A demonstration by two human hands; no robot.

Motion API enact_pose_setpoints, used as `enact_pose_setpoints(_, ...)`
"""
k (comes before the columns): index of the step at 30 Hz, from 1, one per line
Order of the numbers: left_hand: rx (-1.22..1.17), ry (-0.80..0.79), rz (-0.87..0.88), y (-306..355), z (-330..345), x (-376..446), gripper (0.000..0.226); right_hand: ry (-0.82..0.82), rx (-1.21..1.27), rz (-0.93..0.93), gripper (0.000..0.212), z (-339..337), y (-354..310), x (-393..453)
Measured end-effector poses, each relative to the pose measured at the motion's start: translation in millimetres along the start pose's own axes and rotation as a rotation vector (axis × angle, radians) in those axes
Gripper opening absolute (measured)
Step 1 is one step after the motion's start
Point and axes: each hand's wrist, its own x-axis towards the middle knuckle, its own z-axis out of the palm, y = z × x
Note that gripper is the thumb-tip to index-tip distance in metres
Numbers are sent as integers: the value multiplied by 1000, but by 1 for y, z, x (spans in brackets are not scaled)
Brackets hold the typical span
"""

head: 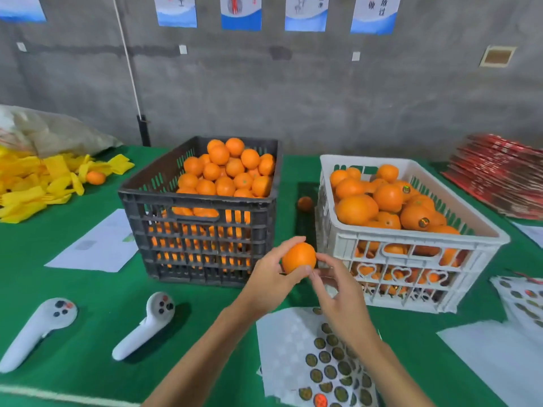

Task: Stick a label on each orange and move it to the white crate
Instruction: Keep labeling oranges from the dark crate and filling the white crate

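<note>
Labelling step: our left hand grips orange; right hand fingertips press its side, label probably beneath, unseen. Next: carry to white crate.

Green tablecloth, dark grey crate, white crate, orange fruit

Two bare forearms, hands ungloved; no sleeves, rings or watch visible.
</note>
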Motion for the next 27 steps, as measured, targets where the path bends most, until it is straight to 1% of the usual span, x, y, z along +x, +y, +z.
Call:
enact_pose_setpoints(3, -147, 58, -76, -29, 25, -19, 54, -20, -42, 71, 35, 3, 19, -23)
enact_pose_setpoints(5, -179, 117, -137, -48, 45, -29, 51, -59, -95, 110, 32, 4, 32, -35)
enact_pose_setpoints(10, -224, 220, -190, -77, 77, -42, 49, -134, -382, 176, 27, -6, 70, -45)
enact_pose_setpoints(11, -219, 240, -197, -78, 79, -41, 49, -173, -434, 201, 28, -8, 75, -42)
enact_pose_setpoints(14, -207, 274, -190, -86, 80, -42, 47, -276, -499, 256, 43, -8, 81, -32)
enact_pose_setpoints(16, -212, 275, -186, -90, 78, -42, 47, -287, -504, 242, 48, -6, 81, -27)
enact_pose_setpoints(18, -232, 268, -213, -94, 73, -39, 45, -313, -529, 207, 48, -4, 83, -23)
enact_pose_setpoints(23, -326, 270, -303, -97, 64, -31, 29, -406, -593, 110, 44, -1, 87, -18)
enact_pose_setpoints(27, -334, 284, -281, -100, 65, -34, 26, -460, -586, 63, 38, -3, 92, -14)
